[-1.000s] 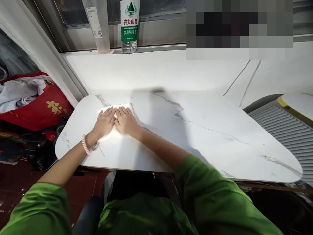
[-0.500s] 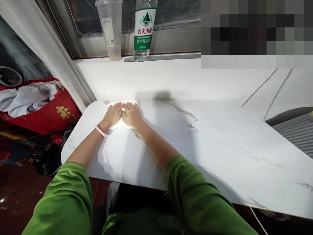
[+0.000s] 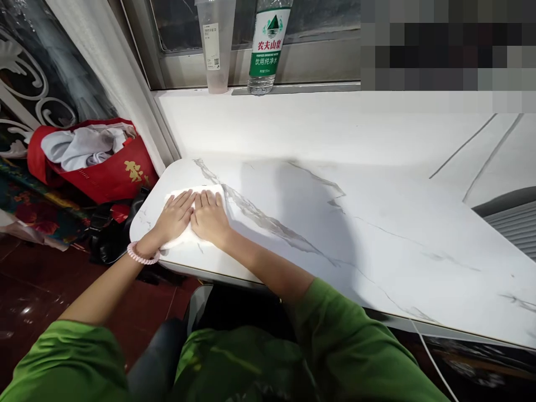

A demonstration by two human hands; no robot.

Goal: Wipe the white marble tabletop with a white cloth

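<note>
A white cloth (image 3: 188, 239) lies flat on the white marble-patterned table (image 3: 268, 245), close to its rounded left end. Both palms press on it, side by side. My left hand (image 3: 173, 216), with a pink coiled band at the wrist, rests flat on the left part of the cloth, fingers stretched out. Beside it, my right hand (image 3: 208, 216) lies flat on the right part, fingers extended. The thumbs nearly meet. Much of the cloth is hidden under the hands.
On the window sill stand a clear plastic cup (image 3: 218, 50) and a water bottle (image 3: 270, 47). A red bag (image 3: 113, 178) with pale fabric sits left of the table. A wall (image 3: 268, 123) runs along the back edge, and a white cable (image 3: 431, 354) hangs at the front right.
Both hands and the cloth have come from the table's back edge toward the front, nearer the left end. The camera view has shifted left.
</note>
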